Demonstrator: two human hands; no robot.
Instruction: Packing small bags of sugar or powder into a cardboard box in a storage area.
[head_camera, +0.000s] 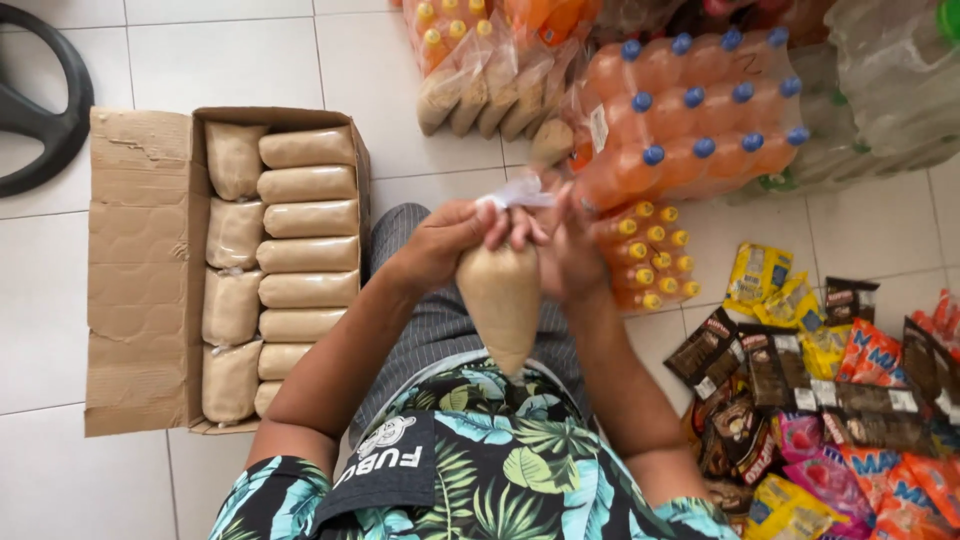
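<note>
A clear plastic bag of pale brown powder (501, 298) hangs in front of me, its twisted white neck (517, 193) sticking up between my fingers. My left hand (448, 240) grips the bag just below the neck from the left. My right hand (568, 248) pinches the neck from the right. Both hands are raised over my lap and touch each other at the bag's top.
An open cardboard box (140, 270) on the left floor holds several filled brown bags (308, 218). Shrink-wrapped packs of orange drink bottles (700, 120) lie ahead. Several coloured snack sachets (830, 400) spread at the right. A dark round object (45, 110) sits far left.
</note>
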